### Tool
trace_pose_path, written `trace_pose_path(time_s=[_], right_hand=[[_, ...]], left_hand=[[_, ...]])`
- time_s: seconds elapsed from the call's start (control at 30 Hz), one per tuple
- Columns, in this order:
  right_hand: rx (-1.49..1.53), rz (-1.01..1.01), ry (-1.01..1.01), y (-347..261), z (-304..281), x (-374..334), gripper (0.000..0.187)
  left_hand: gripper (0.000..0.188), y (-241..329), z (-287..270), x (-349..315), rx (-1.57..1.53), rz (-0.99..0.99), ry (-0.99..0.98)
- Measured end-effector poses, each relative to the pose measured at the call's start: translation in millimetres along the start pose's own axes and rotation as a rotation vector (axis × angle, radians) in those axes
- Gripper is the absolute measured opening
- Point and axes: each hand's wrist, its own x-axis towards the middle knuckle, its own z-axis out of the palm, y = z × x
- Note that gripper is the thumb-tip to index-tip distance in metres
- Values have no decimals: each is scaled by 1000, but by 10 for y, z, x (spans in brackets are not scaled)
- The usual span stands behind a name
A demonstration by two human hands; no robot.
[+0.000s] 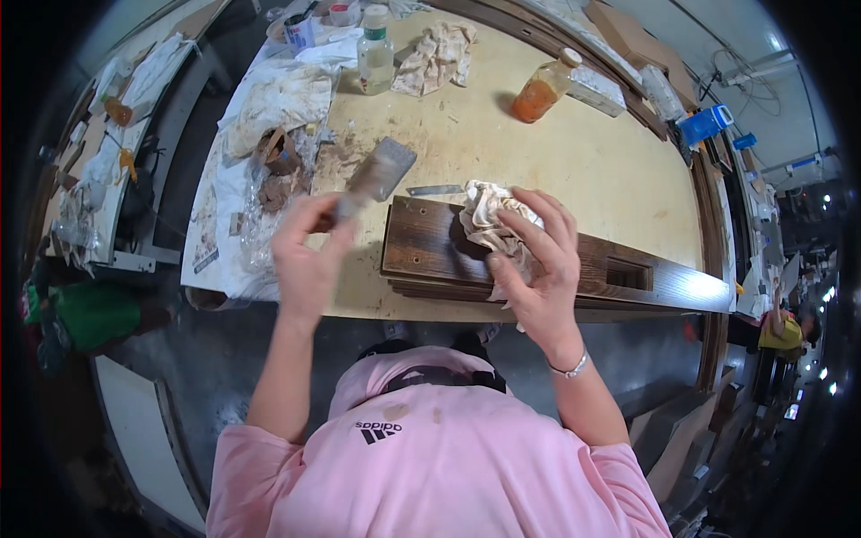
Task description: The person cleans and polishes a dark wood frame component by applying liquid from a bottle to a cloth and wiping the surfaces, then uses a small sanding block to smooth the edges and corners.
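My left hand [309, 247] is closed round the near end of a putty knife [395, 168], blurred by motion; its wide grey blade points away to the right, with brown smears on it. It is held over the table, left of a dark brown wooden board [426, 235]. My right hand [544, 255] grips a crumpled, brown-stained white rag [489, 215] against the top of that board. Two small holes show near the board's left end, and a rectangular cutout lies right of my right hand. More dark boards are stacked beneath it. Behind the board rests a thin grey metal strip [435, 190].
On the worktable [448, 134] stand a clear bottle [376, 54] and an orange-filled bottle [545, 88]. A stained cloth [438, 58] lies between them. Brown putty-like lumps [280, 190] sit on plastic at the left. Long dark boards [708, 197] line the right edge. A person [778, 330] is far right.
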Motion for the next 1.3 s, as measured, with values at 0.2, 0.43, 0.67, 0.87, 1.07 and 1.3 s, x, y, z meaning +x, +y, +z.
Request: trace_pose_path(time_s=[0.2, 0.43, 0.67, 0.87, 1.07, 1.3], right_hand=[[946, 462, 52, -323, 92, 130, 34], [928, 482, 262, -144, -90, 72, 27], [634, 474, 360, 163, -430, 274, 19], [172, 227, -11, -153, 577, 413, 17], [-108, 81, -155, -278, 944, 565, 20], [-523, 541, 10, 647, -359, 101, 17]], left_hand=[[29, 571, 586, -32, -182, 115, -247], [36, 581, 919, 65, -90, 243, -408], [34, 430, 896, 2, 191, 497, -450], [24, 212, -351, 72, -57, 48, 234], [23, 63, -667, -86, -3, 58, 272], [25, -74, -882, -314, 112, -47, 243]])
